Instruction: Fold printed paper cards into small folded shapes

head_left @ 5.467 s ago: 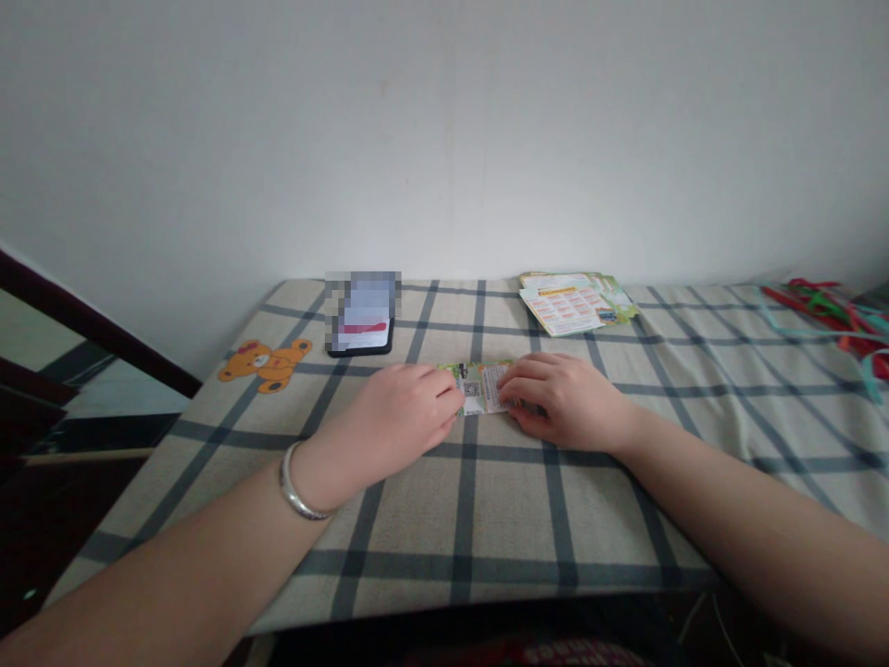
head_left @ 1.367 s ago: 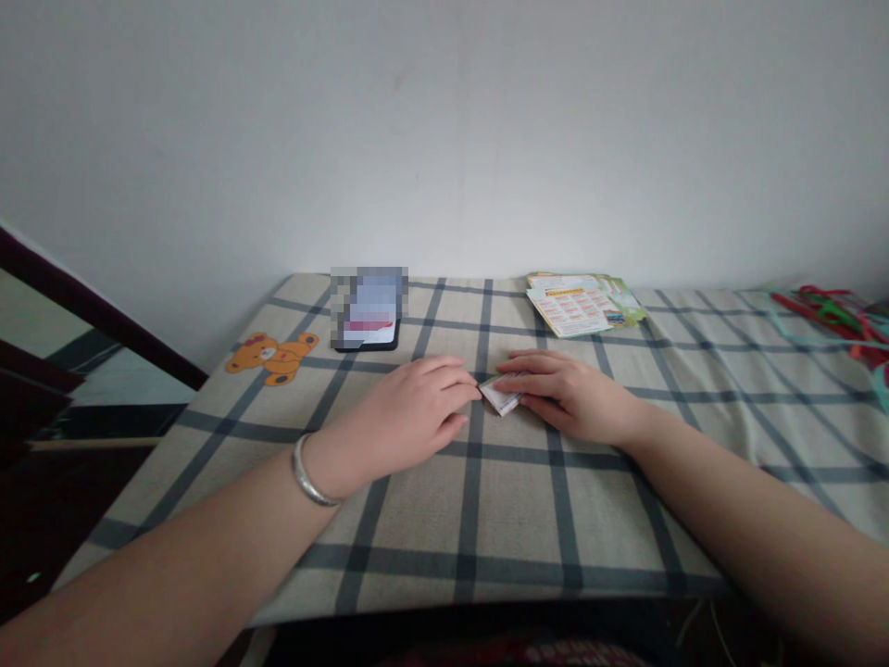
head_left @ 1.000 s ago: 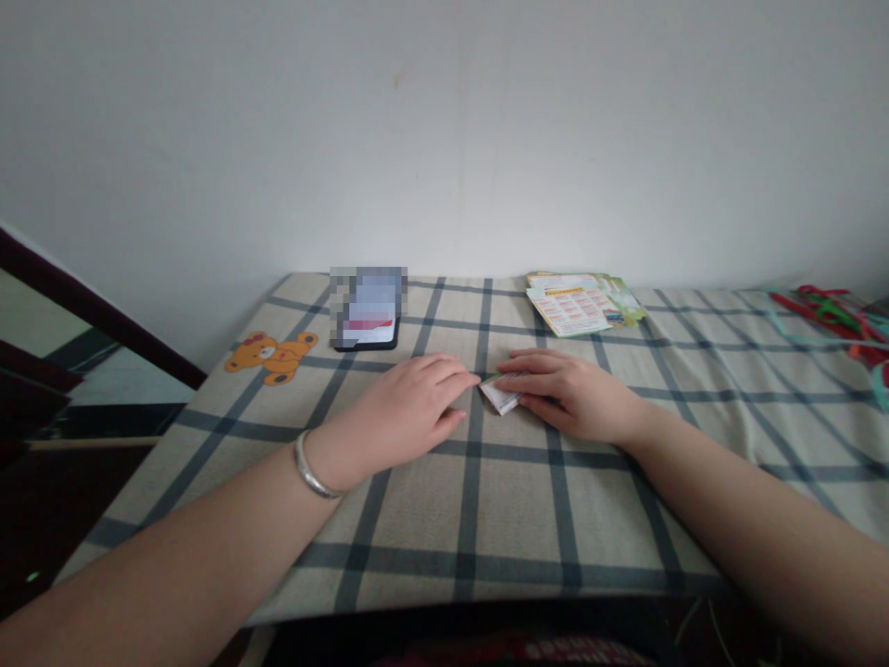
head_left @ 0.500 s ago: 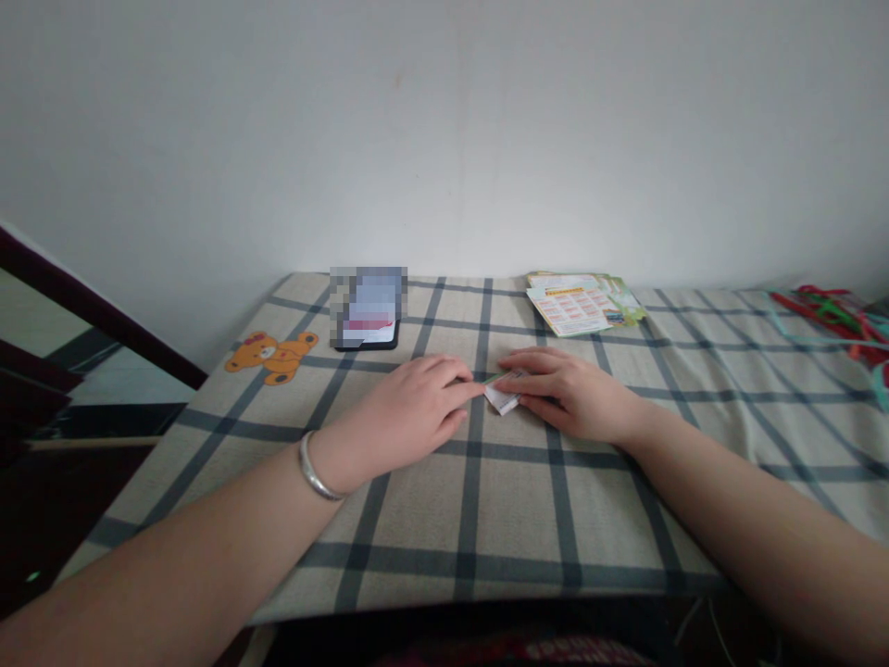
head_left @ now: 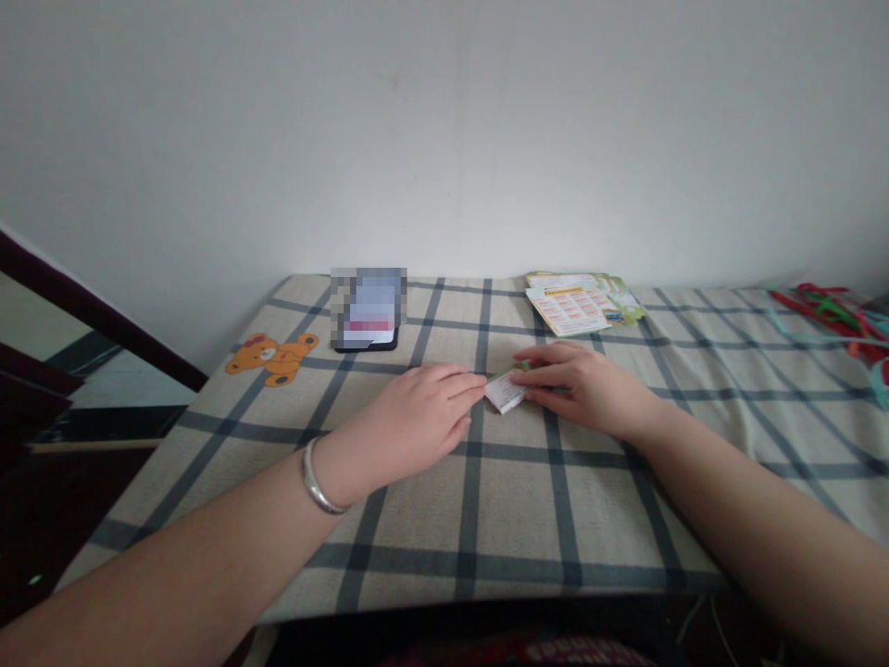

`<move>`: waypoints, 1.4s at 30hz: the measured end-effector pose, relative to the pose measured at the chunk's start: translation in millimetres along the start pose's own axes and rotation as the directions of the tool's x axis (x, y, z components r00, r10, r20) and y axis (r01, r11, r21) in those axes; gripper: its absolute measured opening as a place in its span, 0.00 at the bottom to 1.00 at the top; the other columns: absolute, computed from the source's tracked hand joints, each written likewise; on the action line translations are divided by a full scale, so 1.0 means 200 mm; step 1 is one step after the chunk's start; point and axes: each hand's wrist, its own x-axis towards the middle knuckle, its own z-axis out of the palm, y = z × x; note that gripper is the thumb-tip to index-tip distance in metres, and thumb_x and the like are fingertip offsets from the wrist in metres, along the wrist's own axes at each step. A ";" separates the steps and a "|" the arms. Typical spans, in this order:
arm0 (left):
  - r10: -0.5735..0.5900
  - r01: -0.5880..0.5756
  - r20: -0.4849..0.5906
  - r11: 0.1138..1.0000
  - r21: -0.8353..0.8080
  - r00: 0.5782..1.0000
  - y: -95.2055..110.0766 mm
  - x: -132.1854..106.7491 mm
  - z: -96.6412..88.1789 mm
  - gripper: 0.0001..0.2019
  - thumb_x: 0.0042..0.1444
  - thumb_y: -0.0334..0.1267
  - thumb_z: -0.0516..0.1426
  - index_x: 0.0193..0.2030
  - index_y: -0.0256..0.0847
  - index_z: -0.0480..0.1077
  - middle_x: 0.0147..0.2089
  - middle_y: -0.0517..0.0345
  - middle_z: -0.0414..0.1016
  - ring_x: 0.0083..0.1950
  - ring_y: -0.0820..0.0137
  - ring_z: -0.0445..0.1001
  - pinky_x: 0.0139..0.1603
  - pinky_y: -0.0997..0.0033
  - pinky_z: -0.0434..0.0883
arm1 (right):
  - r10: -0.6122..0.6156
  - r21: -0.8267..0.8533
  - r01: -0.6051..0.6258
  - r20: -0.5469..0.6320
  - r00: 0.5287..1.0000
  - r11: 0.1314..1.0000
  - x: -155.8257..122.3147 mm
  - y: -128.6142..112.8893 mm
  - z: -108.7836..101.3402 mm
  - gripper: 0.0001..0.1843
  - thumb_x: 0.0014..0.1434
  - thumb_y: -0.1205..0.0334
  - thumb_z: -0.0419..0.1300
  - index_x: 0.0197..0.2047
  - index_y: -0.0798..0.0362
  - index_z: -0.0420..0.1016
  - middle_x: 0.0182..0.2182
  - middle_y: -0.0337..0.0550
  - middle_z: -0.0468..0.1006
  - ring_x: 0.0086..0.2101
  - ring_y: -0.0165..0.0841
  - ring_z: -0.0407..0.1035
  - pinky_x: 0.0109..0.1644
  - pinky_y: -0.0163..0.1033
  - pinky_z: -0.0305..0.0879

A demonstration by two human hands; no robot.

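Observation:
A small folded paper leaflet [head_left: 506, 393], white with a green edge, lies on the checked tablecloth [head_left: 486, 500] in the middle of the table. My left hand [head_left: 409, 421], with a silver bracelet on the wrist, rests palm down and its fingertips touch the leaflet's left edge. My right hand [head_left: 587, 389] lies flat over the leaflet's right part, fingers stretched out and pressing it down. Most of the leaflet is hidden under my right fingers.
A phone [head_left: 367, 310] lies at the back left, next to an orange bear print [head_left: 272, 357]. A stack of printed leaflets [head_left: 580, 303] sits at the back centre-right. Red, green and teal ribbons [head_left: 837, 315] lie far right. A wall stands behind; the table's left edge drops off.
The leaflet went from a long flat strip to a small fold. In the last second both hands shifted slightly right and away, the fingers sliding along the fold.

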 end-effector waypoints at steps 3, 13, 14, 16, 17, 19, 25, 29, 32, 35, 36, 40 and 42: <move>-0.001 0.000 -0.011 1.000 -0.003 1.000 0.00 0.00 0.00 0.18 0.62 0.34 0.52 0.58 0.35 0.67 0.59 0.53 0.71 0.61 0.64 0.66 0.62 0.59 0.65 | 0.010 -0.020 -0.010 0.011 1.000 1.000 0.00 -0.01 -0.01 0.15 0.64 0.56 0.56 0.52 0.44 0.77 0.51 0.46 0.75 0.46 0.37 0.71 0.51 0.43 0.67; 0.025 -0.026 -0.028 1.000 -0.009 0.999 -0.01 0.01 0.00 0.16 0.60 0.33 0.53 0.55 0.36 0.69 0.55 0.53 0.74 0.57 0.63 0.69 0.59 0.60 0.68 | 0.082 -0.039 -0.082 -0.002 0.997 0.996 0.00 -0.02 -0.01 0.16 0.65 0.58 0.56 0.53 0.45 0.77 0.44 0.44 0.76 0.40 0.34 0.71 0.46 0.40 0.68; 0.029 -0.029 -0.029 1.000 -0.009 0.999 -0.01 0.01 0.00 0.16 0.60 0.33 0.53 0.54 0.35 0.69 0.55 0.52 0.74 0.57 0.63 0.69 0.59 0.60 0.68 | 0.082 -0.029 -0.082 -0.008 0.997 0.996 0.00 -0.02 0.00 0.15 0.65 0.59 0.56 0.53 0.45 0.77 0.45 0.44 0.76 0.41 0.34 0.71 0.47 0.41 0.68; 0.028 -0.029 -0.032 1.000 -0.009 0.999 -0.01 0.01 0.00 0.15 0.61 0.33 0.53 0.54 0.36 0.69 0.55 0.52 0.74 0.57 0.63 0.69 0.58 0.60 0.68 | 0.073 -0.009 -0.073 -0.016 0.997 0.997 0.01 -0.01 0.00 0.15 0.64 0.60 0.56 0.53 0.46 0.77 0.45 0.44 0.76 0.42 0.35 0.71 0.48 0.41 0.68; 0.025 -0.025 -0.031 1.000 -0.011 0.999 0.00 0.01 0.00 0.16 0.61 0.32 0.53 0.55 0.36 0.68 0.55 0.51 0.74 0.57 0.63 0.69 0.58 0.60 0.68 | 0.064 0.000 -0.064 -0.017 0.998 0.998 0.01 -0.01 0.00 0.15 0.64 0.60 0.57 0.52 0.46 0.77 0.45 0.45 0.77 0.42 0.35 0.71 0.48 0.41 0.68; 0.016 -0.017 -0.027 1.000 -0.014 0.999 0.00 0.01 0.00 0.16 0.61 0.33 0.53 0.55 0.36 0.68 0.56 0.51 0.73 0.58 0.63 0.68 0.59 0.60 0.67 | 0.054 0.004 -0.054 -0.025 0.998 0.999 0.01 0.00 0.01 0.15 0.64 0.60 0.57 0.53 0.47 0.77 0.45 0.45 0.77 0.43 0.36 0.71 0.49 0.42 0.68; 0.004 -0.005 -0.011 1.000 -0.024 1.000 0.00 0.01 0.01 0.18 0.61 0.33 0.52 0.58 0.35 0.66 0.60 0.51 0.70 0.61 0.63 0.66 0.63 0.59 0.64 | 0.037 -0.013 -0.038 -0.039 0.999 0.999 0.02 0.00 0.01 0.16 0.63 0.61 0.57 0.53 0.49 0.76 0.46 0.47 0.77 0.44 0.37 0.71 0.51 0.44 0.68; -0.001 0.001 -0.010 0.999 -0.042 1.000 0.00 0.01 0.01 0.18 0.62 0.34 0.52 0.58 0.36 0.66 0.59 0.51 0.70 0.61 0.62 0.66 0.63 0.58 0.64 | 0.038 -0.039 -0.040 -0.047 0.998 0.998 0.02 -0.01 0.01 0.15 0.63 0.62 0.57 0.52 0.48 0.77 0.45 0.47 0.77 0.44 0.37 0.72 0.50 0.45 0.69; -0.006 0.006 0.002 0.997 -0.072 1.000 0.01 0.01 0.01 0.18 0.63 0.33 0.51 0.59 0.42 0.66 0.61 0.55 0.69 0.62 0.64 0.64 0.64 0.57 0.63 | 0.033 -0.054 -0.035 -0.046 0.998 0.998 0.02 -0.02 0.01 0.16 0.63 0.62 0.56 0.53 0.49 0.77 0.45 0.47 0.77 0.43 0.37 0.71 0.49 0.45 0.69; -0.024 0.026 0.029 0.995 -0.091 0.999 0.01 0.01 0.01 0.19 0.63 0.33 0.52 0.60 0.46 0.66 0.61 0.56 0.68 0.62 0.65 0.63 0.64 0.57 0.63 | 0.016 -0.060 -0.019 -0.047 0.999 0.998 0.02 -0.02 0.01 0.16 0.63 0.62 0.56 0.53 0.49 0.77 0.46 0.48 0.76 0.43 0.38 0.71 0.49 0.45 0.69; -0.031 0.034 0.034 0.995 -0.091 0.999 0.01 0.01 0.01 0.19 0.63 0.33 0.52 0.60 0.46 0.66 0.61 0.56 0.68 0.62 0.65 0.63 0.64 0.57 0.63 | 0.014 -0.062 -0.017 -0.047 0.999 0.998 0.02 -0.01 0.01 0.16 0.63 0.62 0.56 0.53 0.49 0.77 0.46 0.48 0.76 0.44 0.38 0.71 0.49 0.45 0.69; -0.035 0.038 0.046 0.997 -0.068 0.998 0.02 0.00 0.01 0.19 0.63 0.34 0.51 0.61 0.45 0.65 0.62 0.56 0.67 0.63 0.65 0.62 0.65 0.57 0.62 | 0.008 -0.068 -0.011 -0.042 0.999 0.998 0.02 -0.01 0.02 0.16 0.64 0.62 0.55 0.53 0.50 0.76 0.46 0.49 0.76 0.44 0.38 0.71 0.49 0.45 0.69; -0.029 0.032 0.050 0.998 -0.060 0.998 0.02 0.00 0.01 0.19 0.64 0.34 0.50 0.62 0.44 0.64 0.63 0.56 0.67 0.64 0.64 0.61 0.66 0.57 0.61 | -0.001 -0.069 -0.002 -0.048 0.999 0.998 0.02 -0.01 0.02 0.16 0.63 0.62 0.56 0.53 0.50 0.77 0.46 0.49 0.76 0.44 0.38 0.71 0.49 0.45 0.69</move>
